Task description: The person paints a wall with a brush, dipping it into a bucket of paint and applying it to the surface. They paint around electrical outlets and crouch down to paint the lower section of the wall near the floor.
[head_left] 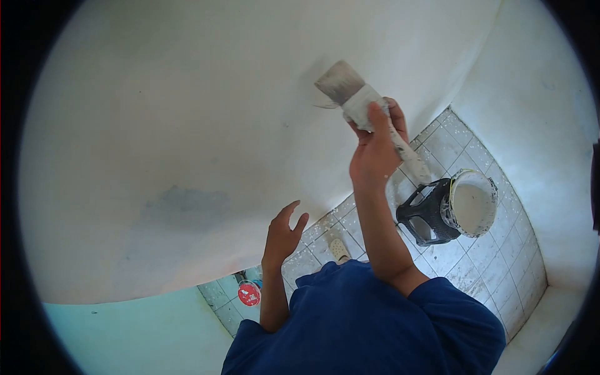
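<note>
My right hand [376,140] grips a wide paintbrush [359,103] by its paint-crusted ferrule and upper handle. The bristles point up and left, right at the pale wall [187,112], and a few stray hairs stick out at one side. Below the hand, the handle's end slants toward the bucket. Lower and to the left, my left hand [285,232] is empty, with thumb and fingers apart, close in front of the wall. A grey-blue patch [194,200] marks the wall to the left of that hand.
A bucket of whitish paint [473,203] stands on a black plastic stool [428,215] at the right. Paint spots dot the tiled floor [484,262]. A red lid or container [249,294] lies at the lower left, and a cream clog [339,250] shows below.
</note>
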The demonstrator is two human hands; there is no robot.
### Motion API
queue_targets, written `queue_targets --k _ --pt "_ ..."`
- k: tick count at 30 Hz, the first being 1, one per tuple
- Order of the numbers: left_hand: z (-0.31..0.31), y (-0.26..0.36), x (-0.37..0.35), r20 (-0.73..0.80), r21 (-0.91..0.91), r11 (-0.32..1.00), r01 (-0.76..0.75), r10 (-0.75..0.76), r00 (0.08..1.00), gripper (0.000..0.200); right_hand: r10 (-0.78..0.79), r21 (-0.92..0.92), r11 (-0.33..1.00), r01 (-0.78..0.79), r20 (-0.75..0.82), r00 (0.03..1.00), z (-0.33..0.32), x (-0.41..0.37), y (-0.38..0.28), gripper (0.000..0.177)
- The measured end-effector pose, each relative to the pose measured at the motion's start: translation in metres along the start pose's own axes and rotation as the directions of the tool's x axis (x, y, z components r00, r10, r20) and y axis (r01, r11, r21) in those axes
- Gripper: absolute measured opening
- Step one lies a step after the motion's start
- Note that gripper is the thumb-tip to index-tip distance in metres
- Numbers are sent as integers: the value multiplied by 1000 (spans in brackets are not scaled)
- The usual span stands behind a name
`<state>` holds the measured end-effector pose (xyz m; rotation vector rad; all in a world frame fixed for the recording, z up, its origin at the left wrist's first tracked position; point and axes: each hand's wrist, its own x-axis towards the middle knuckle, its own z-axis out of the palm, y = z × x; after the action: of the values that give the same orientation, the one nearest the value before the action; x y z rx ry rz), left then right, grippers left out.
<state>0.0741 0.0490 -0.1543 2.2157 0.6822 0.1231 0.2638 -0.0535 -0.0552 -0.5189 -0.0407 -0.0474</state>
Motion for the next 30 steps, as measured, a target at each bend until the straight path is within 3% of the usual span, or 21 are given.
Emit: queue_targets --k 1,3,5,7,10,11,15,18,21,23,25,28,30 --pt "1 4 1 10 -1 1000 6 -6 1000 46 -14 -76 997 9 -71 997 -5 -1 18 24" --pt "0 6 2 22 12 1000 3 -3 1000 46 40 -299 950 -88 -166 985 -60 -7 75 32" --pt "-1 5 2 15 31 999 -19 19 1000 47 -68 -548 836 -14 -129 989 -170 -17 142 32" --pt "-4 0 0 -3 7 1000 -22 22 1000 47 161 -580 726 -369 -378 912 -264 -31 175 32" --pt "-10 -7 3 -34 18 998 -53 53 998 48 205 -430 803 -413 -451 869 -236 -27 150 34" --pt "-10 -10 -1 -37 27 998 -51 52 998 48 203 -341 868 -361 -421 884 -196 -15 139 37" --pt "-14 -4 1 -22 21 999 -31 31 999 47 106 -73 991 -112 -86 991 3 7 19 34" --pt "-15 5 0 -13 -9 1000 -21 21 1000 47 33 3 999 -33 86 996 63 -2 -22 32" --pt "-14 4 2 -18 10 999 -48 48 999 47 43 -170 984 -51 -50 998 15 -18 42 30" --pt "-18 7 1 -4 9 999 -46 46 999 47 -42 -400 916 27 -30 999 -84 -31 107 30" --pt "-20 -1 0 -18 3 998 -67 67 998 47 134 -482 840 -250 -262 956 -137 -53 119 28" --pt "-25 -6 -2 -15 20 998 -60 60 998 48 164 -311 910 -274 -336 927 -126 -64 95 27" --pt "-26 -8 -6 7 28 999 -44 44 999 48 96 -263 954 -146 -193 976 -83 -66 73 24"
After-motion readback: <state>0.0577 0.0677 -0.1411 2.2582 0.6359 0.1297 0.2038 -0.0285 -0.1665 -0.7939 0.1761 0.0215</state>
